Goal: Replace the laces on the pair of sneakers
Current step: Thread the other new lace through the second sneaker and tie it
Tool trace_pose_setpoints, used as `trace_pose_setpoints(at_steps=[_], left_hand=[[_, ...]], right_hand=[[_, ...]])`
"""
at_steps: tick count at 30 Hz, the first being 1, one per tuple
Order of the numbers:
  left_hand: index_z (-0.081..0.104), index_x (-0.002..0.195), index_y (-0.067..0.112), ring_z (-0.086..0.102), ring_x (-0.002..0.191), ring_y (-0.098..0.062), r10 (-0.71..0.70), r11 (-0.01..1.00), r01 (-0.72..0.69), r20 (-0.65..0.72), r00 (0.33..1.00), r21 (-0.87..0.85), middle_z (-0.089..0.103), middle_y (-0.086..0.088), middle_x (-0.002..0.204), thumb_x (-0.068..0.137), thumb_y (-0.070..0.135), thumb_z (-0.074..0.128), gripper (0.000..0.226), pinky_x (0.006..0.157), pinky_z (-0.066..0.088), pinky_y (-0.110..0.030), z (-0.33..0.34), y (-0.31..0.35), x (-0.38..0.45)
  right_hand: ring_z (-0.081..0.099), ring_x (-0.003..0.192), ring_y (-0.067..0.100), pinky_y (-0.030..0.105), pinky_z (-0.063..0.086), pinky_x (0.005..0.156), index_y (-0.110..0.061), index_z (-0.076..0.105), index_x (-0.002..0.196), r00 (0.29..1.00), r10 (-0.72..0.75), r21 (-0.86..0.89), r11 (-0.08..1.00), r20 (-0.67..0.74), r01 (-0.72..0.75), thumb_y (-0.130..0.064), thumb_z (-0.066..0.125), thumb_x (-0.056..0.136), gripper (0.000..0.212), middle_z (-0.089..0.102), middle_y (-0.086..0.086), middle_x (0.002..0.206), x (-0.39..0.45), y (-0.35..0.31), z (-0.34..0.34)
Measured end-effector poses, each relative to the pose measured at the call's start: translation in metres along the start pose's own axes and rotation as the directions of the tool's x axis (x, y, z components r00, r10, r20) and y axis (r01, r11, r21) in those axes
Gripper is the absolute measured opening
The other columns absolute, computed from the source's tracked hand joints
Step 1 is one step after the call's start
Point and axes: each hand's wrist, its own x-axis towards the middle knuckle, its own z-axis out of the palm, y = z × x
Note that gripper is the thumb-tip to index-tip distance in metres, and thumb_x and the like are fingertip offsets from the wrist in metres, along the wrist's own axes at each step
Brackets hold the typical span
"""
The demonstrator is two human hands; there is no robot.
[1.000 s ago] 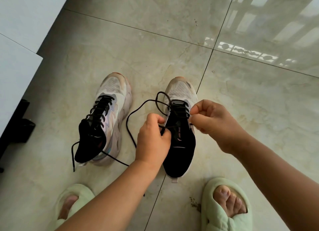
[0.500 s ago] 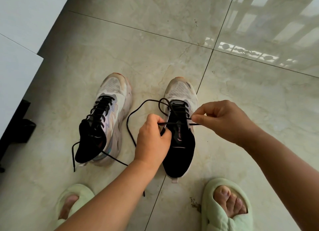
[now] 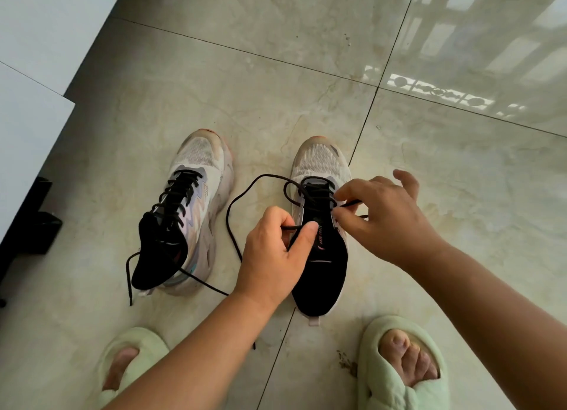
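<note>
Two pale sneakers with black tongues stand toes-away on the tiled floor. The left sneaker is laced in black, and its loose lace ends trail on the floor. On the right sneaker, a black lace runs through the front eyelets and loops out to the left. My left hand pinches one lace strand over the tongue. My right hand pinches the other lace end at the sneaker's right eyelets between thumb and index finger, with the other fingers spread.
My two feet in pale green slippers stand close in front of the sneakers. A white cabinet and a black object sit at the left. A small dark bit of debris lies beside the right slipper.
My right hand has shifted forward along the right eyelets and spread its outer fingers while still pinching the lace. My left hand keeps its hold in the same place.
</note>
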Motion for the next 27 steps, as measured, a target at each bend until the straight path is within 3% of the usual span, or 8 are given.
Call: trace_pose_setpoints(at_steps=[4,10,14,17,20,23,27], left_hand=[[0.041,0.076,0.018,0.042,0.054,-0.006,0.036,0.999,-0.036,-0.002,0.999,0.025,0.042,0.010,0.060,0.086,0.030,0.061,0.025,0.052,0.033,-0.010,-0.001,0.000,0.000],[0.040,0.074,0.014,0.038,0.052,-0.006,0.049,0.997,-0.048,-0.034,0.998,0.054,0.037,0.011,0.058,0.088,0.022,0.061,0.027,0.052,0.031,-0.011,0.001,0.004,0.002],[0.040,0.074,0.013,0.037,0.052,-0.008,0.036,0.998,-0.032,-0.067,0.997,0.061,0.036,0.010,0.056,0.088,0.022,0.061,0.027,0.051,0.027,-0.016,0.000,0.004,0.003],[0.040,0.072,0.015,0.038,0.052,-0.008,0.035,0.998,-0.032,-0.053,0.998,0.049,0.038,0.009,0.056,0.088,0.024,0.061,0.028,0.050,0.029,-0.014,0.000,0.003,0.002],[0.037,0.070,0.022,0.038,0.051,-0.007,0.037,0.999,-0.036,-0.040,0.999,0.026,0.037,0.010,0.055,0.087,0.026,0.062,0.030,0.050,0.030,-0.013,0.000,0.002,0.002],[0.033,0.068,0.028,0.039,0.051,-0.007,0.038,0.999,-0.037,-0.048,0.998,0.025,0.037,0.011,0.055,0.086,0.027,0.063,0.035,0.049,0.031,-0.012,-0.001,0.001,0.003],[0.036,0.071,0.020,0.039,0.049,-0.007,0.035,0.998,-0.031,-0.074,0.997,0.058,0.037,0.010,0.054,0.086,0.022,0.064,0.032,0.049,0.030,-0.011,0.001,0.001,0.002]], right_hand=[[0.055,0.085,0.017,0.037,0.007,0.104,-0.018,0.064,0.072,0.999,-0.052,-0.138,0.989,-0.012,0.050,-0.022,0.062,0.085,0.013,0.052,-0.012,0.063,0.003,0.002,0.000],[0.044,0.077,0.021,0.040,0.012,0.102,-0.009,0.048,0.062,0.962,0.174,-0.240,0.945,-0.211,-0.224,-0.014,0.053,0.076,0.016,0.050,0.001,0.059,-0.001,0.016,-0.004],[0.047,0.076,0.026,0.043,0.015,0.103,-0.008,0.047,0.063,0.934,0.285,-0.265,0.903,-0.216,-0.337,-0.014,0.053,0.074,0.014,0.049,0.003,0.059,-0.001,0.020,-0.006],[0.050,0.086,0.020,0.043,0.007,0.107,-0.015,0.055,0.079,0.977,0.179,-0.167,0.966,-0.118,-0.197,-0.023,0.054,0.078,0.008,0.056,-0.004,0.072,-0.001,0.016,-0.005],[0.053,0.097,0.017,0.039,0.005,0.106,-0.022,0.064,0.099,0.999,0.013,-0.120,0.993,-0.046,-0.018,-0.027,0.061,0.082,0.018,0.062,-0.009,0.079,-0.002,0.010,-0.003],[0.055,0.089,0.017,0.036,0.008,0.102,-0.018,0.068,0.082,0.997,-0.074,-0.190,0.979,-0.006,0.071,-0.024,0.062,0.084,0.009,0.063,-0.007,0.069,-0.002,0.008,-0.001],[0.054,0.081,0.018,0.036,0.009,0.102,-0.014,0.060,0.069,0.998,-0.063,-0.319,0.945,0.030,0.070,-0.021,0.053,0.084,0.018,0.059,-0.004,0.063,0.000,0.011,-0.003]])
